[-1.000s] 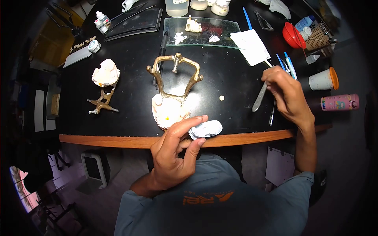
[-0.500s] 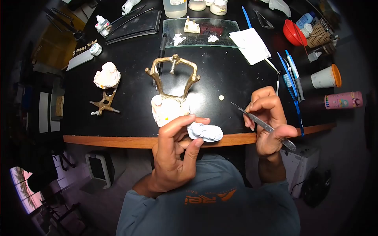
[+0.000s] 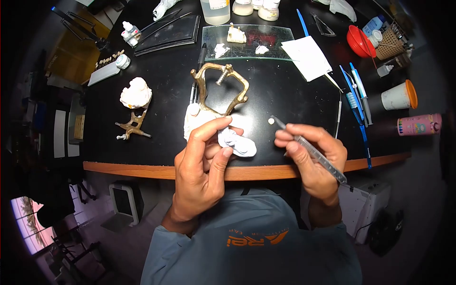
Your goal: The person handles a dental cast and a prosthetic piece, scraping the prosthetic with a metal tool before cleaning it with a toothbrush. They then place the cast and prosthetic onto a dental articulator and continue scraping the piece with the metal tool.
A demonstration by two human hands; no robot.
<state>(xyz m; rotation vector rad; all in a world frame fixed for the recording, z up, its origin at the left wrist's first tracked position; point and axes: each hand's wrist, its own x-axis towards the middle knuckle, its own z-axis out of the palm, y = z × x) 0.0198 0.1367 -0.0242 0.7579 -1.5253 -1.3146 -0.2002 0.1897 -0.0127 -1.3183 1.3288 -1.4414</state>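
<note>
While our left hand (image 3: 202,166) pinches a small white plaster cast (image 3: 237,143) between thumb and fingertips, holding it up just above the near edge of the black table (image 3: 285,90), our right hand (image 3: 311,159) closes around a slim metal scalpel-like tool (image 3: 308,149), gripped like a pen with its tip pointing left toward the cast. That grip seems chosen for fine work, and the cast is turned so its upper face meets the blade (what detail is on that face we cannot tell). Just beyond the cast stands a brass articulator (image 3: 219,90) on a larger pale plaster base (image 3: 197,118), close enough to crowd the left fingers. A small white crumb (image 3: 270,121) lies near the tool's tip. To the far left sits a second, smaller articulator with plaster (image 3: 134,102); at the far side lies a glass slab (image 3: 247,40), and to the right a paper cup (image 3: 399,96), blue-handled instruments (image 3: 356,99) and a pink tube (image 3: 419,124). The wooden table edge (image 3: 128,169) runs beneath both wrists, and the bare stretch between articulator and instruments leaves the right hand room to swing.
</note>
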